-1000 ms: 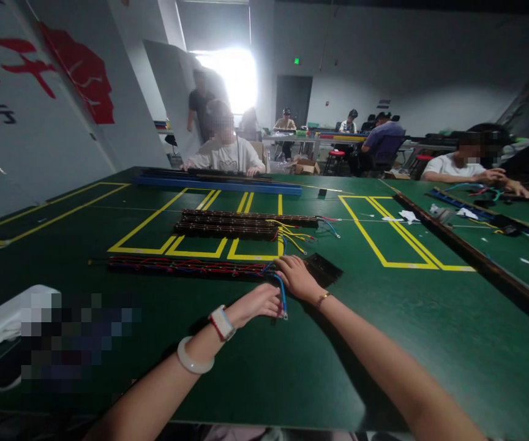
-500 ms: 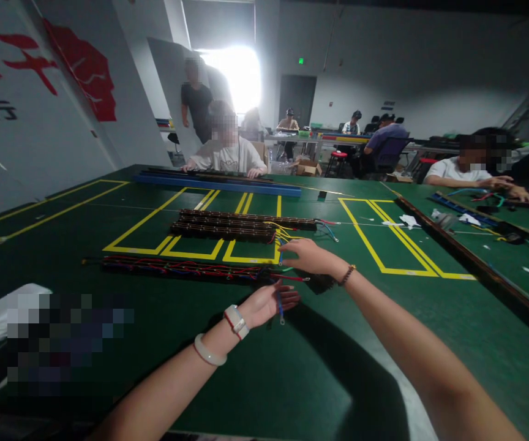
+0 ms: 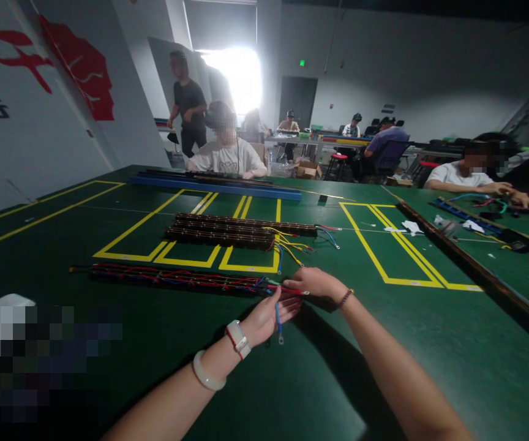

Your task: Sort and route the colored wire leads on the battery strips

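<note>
A long dark bar [image 3: 177, 278] with red and blue wires along it lies crosswise in front of me. My left hand [image 3: 264, 317] is at its right end, fingers stretched out under the wires. A blue wire [image 3: 278, 324] with a ring terminal hangs down across those fingers, beside the thumb. From the other side, my right hand [image 3: 318, 283] reaches the same wire ends, its fingertips drawn together at the red wire [image 3: 297, 292]. Exactly which wires they pinch is partly hidden. Beyond are stacked dark bars [image 3: 223, 233] with yellow wires [image 3: 289, 243] at their right end.
Yellow tape outlines [image 3: 386, 283] mark the green table [image 3: 200, 380]. A blue channel [image 3: 213, 187] lies at the far edge, where a person in white sits. On the right are a long brown strip [image 3: 466, 260], paper scraps [image 3: 412, 228] and another person's hands [image 3: 517, 195].
My right hand has come down and toward me, from the yellow wires to the near bar's wire ends. My left thumb has moved in beside the blue wire. A standing person has turned.
</note>
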A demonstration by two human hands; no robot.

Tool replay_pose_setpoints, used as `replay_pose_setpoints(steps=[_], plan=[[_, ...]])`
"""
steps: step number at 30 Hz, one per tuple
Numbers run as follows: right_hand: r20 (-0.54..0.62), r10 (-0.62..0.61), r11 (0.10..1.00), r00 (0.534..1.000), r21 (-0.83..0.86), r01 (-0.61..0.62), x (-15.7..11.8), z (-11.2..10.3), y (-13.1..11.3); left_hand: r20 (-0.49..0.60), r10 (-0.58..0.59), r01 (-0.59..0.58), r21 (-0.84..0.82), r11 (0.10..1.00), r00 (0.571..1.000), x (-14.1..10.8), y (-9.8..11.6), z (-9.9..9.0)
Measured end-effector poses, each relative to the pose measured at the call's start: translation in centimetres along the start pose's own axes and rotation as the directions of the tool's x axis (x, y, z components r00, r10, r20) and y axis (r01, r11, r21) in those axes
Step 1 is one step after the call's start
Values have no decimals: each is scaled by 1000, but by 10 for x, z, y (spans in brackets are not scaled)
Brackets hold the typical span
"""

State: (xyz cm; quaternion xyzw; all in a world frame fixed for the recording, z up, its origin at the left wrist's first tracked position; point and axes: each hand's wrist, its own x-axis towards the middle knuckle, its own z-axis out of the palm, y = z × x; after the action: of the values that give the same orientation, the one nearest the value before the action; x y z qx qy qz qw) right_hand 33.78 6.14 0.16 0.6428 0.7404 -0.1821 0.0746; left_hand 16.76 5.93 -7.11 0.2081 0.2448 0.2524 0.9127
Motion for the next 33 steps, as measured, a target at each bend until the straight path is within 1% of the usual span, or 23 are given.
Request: replay_pose_setpoints(steps=[2, 5, 9, 12, 17, 20, 27, 30, 33], plan=[[-55, -25, 1000, 998, -18, 24, -4, 2, -4, 1, 15, -15, 13, 1000, 1000, -2, -1, 2], [-120, -29, 998, 992, -57, 22, -10, 4, -12, -11, 28, -27, 58, 998, 1000, -3, -3, 3], [-91, -33, 995, 995, -100, 24, -14, 5, -22, 8, 51, -52, 126, 991, 999, -3, -6, 0], [-81, -33, 991, 996, -132, 22, -14, 10, -30, -7, 85, -83, 144, 986, 996, -2, -8, -2], [-107, -27, 984, 994, -178, 8, -14, 21, -47, -78, 43, -32, 128, 991, 996, -2, -9, -2], [-80, -55, 976, 995, -215, 36, -18, 21, -53, -86, 28, -18, 124, 992, 996, -4, -9, 1], [-37, -44, 984, 998, -175, 37, -30, 9, -49, -21, 5, 0, 221, 975, 1000, -9, -8, 4], [-20, -30, 986, 999, -165, 26, -32, 6, -44, 18, -5, 1, 242, 970, 1000, -7, -9, 1], [-21, 1, 984, 1000, -179, -5, -31, 4, -38, 56, -13, 0, 229, 973, 998, -5, -11, -5]])
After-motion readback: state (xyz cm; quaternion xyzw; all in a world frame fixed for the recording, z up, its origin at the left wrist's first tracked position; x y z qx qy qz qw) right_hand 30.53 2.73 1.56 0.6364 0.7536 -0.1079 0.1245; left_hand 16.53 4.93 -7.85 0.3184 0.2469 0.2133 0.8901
